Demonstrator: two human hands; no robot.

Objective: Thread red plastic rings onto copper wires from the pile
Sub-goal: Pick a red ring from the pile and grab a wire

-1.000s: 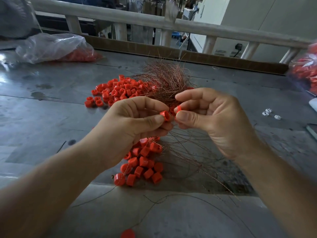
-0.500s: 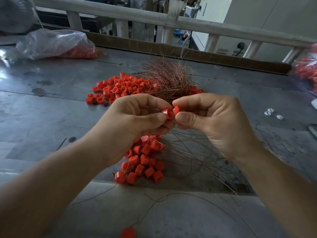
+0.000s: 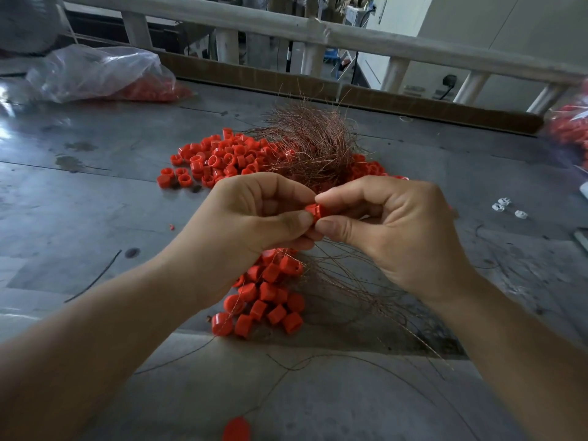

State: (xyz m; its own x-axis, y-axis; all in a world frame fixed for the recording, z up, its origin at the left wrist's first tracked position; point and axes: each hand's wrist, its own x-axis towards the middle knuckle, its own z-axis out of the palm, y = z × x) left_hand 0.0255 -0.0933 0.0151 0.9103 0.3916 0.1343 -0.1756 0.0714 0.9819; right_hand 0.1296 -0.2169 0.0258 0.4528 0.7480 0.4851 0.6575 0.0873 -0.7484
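L hand [image 3: 251,224] & R hand [image 3: 391,230] were close in front of the wire bundle [image 3: 311,144], each grip pinching the same red ring [image 3: 315,211], prob. to steady it for threading; loose rings [image 3: 219,160] lay left of bundle.

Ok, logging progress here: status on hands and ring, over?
Left hand and right hand both pinch red ring. Threading hidden by fingers. Copper wires heaped behind, nothing blocking.
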